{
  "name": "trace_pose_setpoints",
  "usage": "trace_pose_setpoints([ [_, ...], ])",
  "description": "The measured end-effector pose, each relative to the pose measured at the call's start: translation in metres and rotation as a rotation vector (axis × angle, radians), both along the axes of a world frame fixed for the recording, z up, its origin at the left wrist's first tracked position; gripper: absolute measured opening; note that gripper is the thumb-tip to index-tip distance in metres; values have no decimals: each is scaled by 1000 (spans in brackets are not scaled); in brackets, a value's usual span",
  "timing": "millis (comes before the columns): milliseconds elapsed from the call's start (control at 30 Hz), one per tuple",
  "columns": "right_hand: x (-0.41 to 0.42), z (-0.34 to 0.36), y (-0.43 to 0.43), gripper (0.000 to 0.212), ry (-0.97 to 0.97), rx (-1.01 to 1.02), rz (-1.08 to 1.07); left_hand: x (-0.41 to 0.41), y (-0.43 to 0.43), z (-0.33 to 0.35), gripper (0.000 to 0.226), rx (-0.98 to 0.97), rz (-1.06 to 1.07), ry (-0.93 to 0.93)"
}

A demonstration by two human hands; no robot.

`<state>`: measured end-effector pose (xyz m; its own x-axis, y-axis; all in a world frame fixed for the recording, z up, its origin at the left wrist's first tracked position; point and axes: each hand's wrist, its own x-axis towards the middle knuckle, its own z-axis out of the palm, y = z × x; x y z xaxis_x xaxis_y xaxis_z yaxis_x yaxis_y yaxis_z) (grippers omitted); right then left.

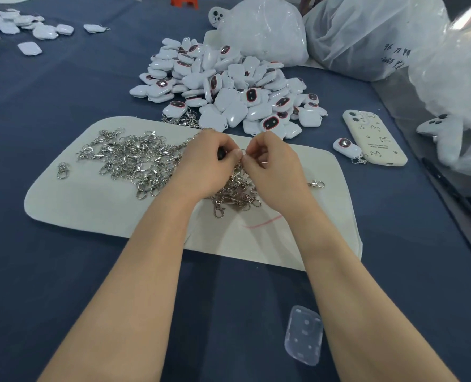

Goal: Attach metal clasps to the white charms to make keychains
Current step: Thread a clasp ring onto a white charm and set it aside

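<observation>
My left grip curls round a mostly hidden charm, and my right grip pinches a small ring against it. I judge both are held over the mat so any dropped part lands among the clasps. The charm pile lies just beyond the mat on the worktop, near for the next pick.

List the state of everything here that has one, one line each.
Left hand: grips a charm, mostly hidden.
Right hand: pinches a clasp ring.
Clasp pile: loose on the mat.
Charm pile: heaped, loose.
Keychain: clasp attached, beside the phone.
Phone: face down.
</observation>
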<state>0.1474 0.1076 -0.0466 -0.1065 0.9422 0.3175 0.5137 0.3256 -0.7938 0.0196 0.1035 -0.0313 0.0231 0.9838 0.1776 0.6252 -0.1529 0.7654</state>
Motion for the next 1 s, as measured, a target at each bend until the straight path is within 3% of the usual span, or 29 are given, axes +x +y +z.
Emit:
trace_pose_setpoints([
  [200, -2, -1, -1, 15, 19, 32, -18, -1, 1, -2, 13, -35, 4, -125],
  [400, 6, -2, 1, 21, -42, 24, -64, 3, 1, -1, 11, -9, -25, -7],
  [600, 8, -3, 2, 13, -104, 13, -68, -2, -2, 2, 28, -68, -74, -95],
  [1000, 6, 1, 0, 8, -232, 65, -25, 0, -2, -4, 24, -42, -70, 35],
])
